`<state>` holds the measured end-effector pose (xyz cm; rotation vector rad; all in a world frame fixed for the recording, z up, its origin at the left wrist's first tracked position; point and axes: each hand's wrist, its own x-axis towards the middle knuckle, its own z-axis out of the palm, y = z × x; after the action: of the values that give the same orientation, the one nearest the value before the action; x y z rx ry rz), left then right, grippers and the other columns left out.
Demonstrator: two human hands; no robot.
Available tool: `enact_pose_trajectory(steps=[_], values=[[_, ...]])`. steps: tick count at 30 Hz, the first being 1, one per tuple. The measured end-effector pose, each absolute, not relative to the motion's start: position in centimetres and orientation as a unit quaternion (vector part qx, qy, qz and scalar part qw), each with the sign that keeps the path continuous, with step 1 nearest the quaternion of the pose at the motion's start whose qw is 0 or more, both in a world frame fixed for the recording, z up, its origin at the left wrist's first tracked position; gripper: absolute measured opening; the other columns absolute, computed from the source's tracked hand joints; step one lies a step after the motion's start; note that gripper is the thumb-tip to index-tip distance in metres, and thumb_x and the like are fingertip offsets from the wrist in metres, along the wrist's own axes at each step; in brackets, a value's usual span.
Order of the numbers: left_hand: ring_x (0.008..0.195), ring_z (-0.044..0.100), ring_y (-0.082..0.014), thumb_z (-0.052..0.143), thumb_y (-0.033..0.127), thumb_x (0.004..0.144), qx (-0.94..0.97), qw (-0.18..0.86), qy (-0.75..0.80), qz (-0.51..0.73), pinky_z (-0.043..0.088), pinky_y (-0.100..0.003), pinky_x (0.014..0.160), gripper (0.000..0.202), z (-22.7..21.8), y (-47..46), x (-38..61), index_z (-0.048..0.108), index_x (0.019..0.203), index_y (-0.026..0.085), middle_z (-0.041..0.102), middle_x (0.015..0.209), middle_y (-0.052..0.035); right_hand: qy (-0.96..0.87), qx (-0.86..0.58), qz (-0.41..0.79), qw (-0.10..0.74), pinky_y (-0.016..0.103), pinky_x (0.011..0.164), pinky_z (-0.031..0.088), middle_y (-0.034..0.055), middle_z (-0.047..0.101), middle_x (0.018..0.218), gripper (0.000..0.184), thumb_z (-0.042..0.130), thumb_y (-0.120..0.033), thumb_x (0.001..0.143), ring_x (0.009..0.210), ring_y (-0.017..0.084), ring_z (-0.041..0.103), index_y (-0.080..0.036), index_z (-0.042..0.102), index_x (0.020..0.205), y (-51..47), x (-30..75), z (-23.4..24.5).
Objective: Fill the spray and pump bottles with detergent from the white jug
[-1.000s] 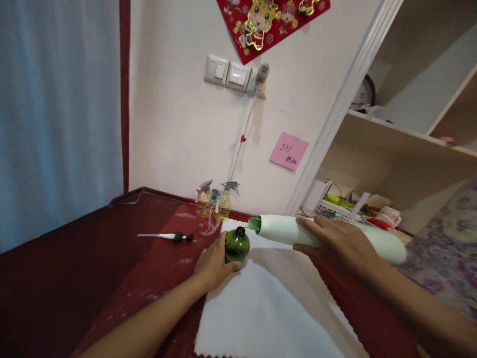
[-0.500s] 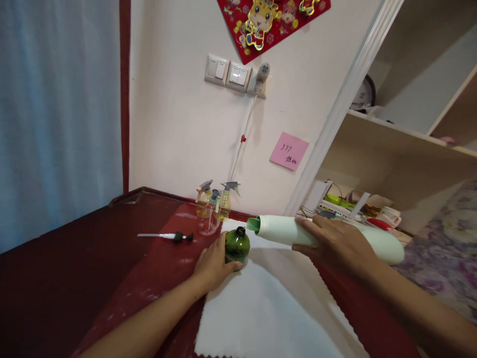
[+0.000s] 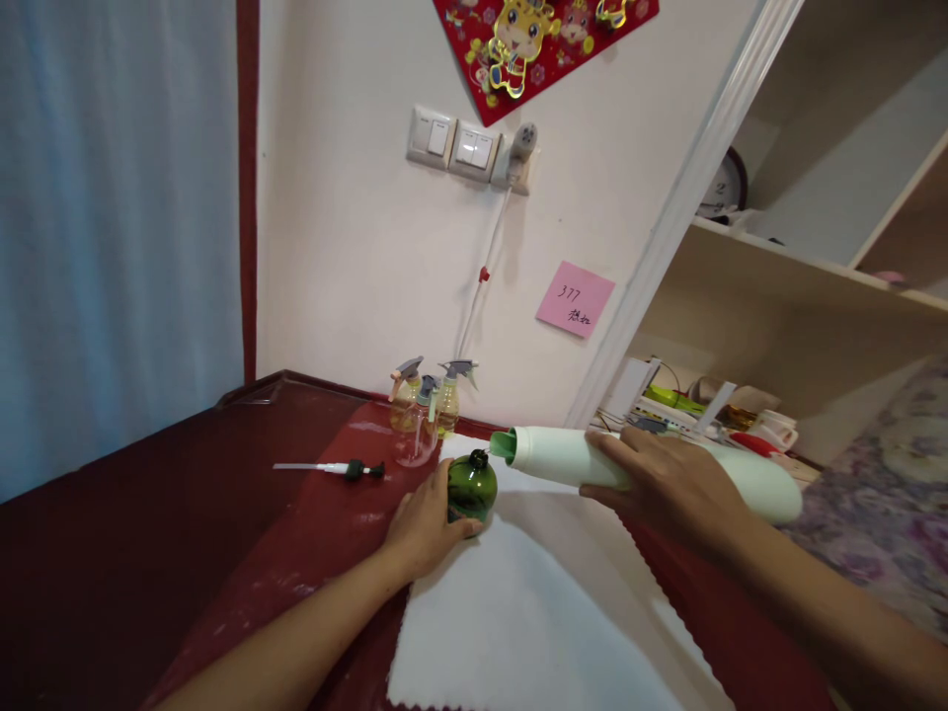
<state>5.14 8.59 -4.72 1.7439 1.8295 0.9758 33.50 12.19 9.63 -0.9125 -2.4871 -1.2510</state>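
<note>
My left hand [image 3: 426, 528] is wrapped round a dark green, translucent bottle [image 3: 474, 484] whose neck is uncapped. The bottle stands on a white cloth [image 3: 533, 602]. In my right hand [image 3: 659, 479] lies a long pale mint-green bottle [image 3: 555, 456], tipped almost level. Its green spout [image 3: 504, 446] points left at the green bottle's mouth, with a small gap between. A thin clear trickle seems to cross that gap. To the left, a pump head [image 3: 355, 470] with a clear dip tube rests on the table.
Three spray bottles [image 3: 416, 439] stand behind the green bottle, by the wall. The dark red table [image 3: 148, 533] reaches left to a blue curtain [image 3: 118, 217]. At right are shelves [image 3: 800, 276] holding clutter. A pink note [image 3: 576, 299] is on the wall.
Both hands and both bottles hold nearly the same positions. The liquid inside the green bottle looks slightly different, and a trickle at the spout shows a little more clearly.
</note>
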Motion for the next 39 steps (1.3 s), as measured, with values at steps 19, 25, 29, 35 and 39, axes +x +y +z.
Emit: enact_pose_trajectory(steps=[19,25,29,35,39], values=[[0.130,0.057,-0.0383,0.074,0.034,0.075,0.628,0.208,0.660,0.355,0.044,-0.053,0.103,0.077,-4.52,8.55,5.33,0.039,0.142,0.020,0.062,0.141,-0.0169,-0.841,-0.313,-0.428,0.107,0.030,0.054,0.020,0.0018,0.065,0.076,0.047,0.081,-0.049,0.079,0.058,0.023,0.063,-0.023,0.064,0.115,12.33,33.39,9.55],[0.131,0.056,-0.0390,0.074,0.035,0.076,0.633,0.213,0.652,0.359,0.043,-0.054,0.104,0.077,-4.64,8.39,5.21,0.039,0.143,0.019,0.062,0.141,-0.0171,-0.842,-0.302,-0.432,0.113,0.030,0.055,0.017,0.0017,0.064,0.075,0.045,0.080,-0.048,0.080,0.055,0.021,0.060,-0.023,0.064,0.114,12.25,33.43,9.60],[0.132,0.055,-0.0395,0.074,0.036,0.076,0.633,0.213,0.650,0.363,0.042,-0.055,0.105,0.078,-4.63,8.37,5.17,0.038,0.143,0.019,0.061,0.143,-0.0178,-0.842,-0.302,-0.432,0.115,0.029,0.055,0.017,0.0019,0.064,0.075,0.045,0.080,-0.048,0.080,0.056,0.021,0.059,-0.023,0.064,0.114,12.22,33.46,9.67],[0.132,0.056,-0.0390,0.073,0.036,0.076,0.632,0.213,0.648,0.367,0.042,-0.056,0.105,0.076,-4.65,8.51,5.24,0.039,0.143,0.021,0.062,0.142,-0.0176,-0.845,-0.304,-0.425,0.114,0.029,0.055,0.018,0.0016,0.064,0.075,0.044,0.079,-0.048,0.081,0.056,0.021,0.060,-0.023,0.064,0.113,12.46,33.61,9.56],[0.134,0.054,-0.0375,0.074,0.035,0.075,0.632,0.214,0.648,0.367,0.041,-0.053,0.108,0.078,-4.70,8.50,5.21,0.038,0.143,0.021,0.061,0.143,-0.0174,-0.843,-0.312,-0.425,0.110,0.030,0.055,0.018,0.0018,0.064,0.076,0.046,0.080,-0.050,0.080,0.057,0.022,0.061,-0.024,0.064,0.114,12.37,33.73,9.51]])
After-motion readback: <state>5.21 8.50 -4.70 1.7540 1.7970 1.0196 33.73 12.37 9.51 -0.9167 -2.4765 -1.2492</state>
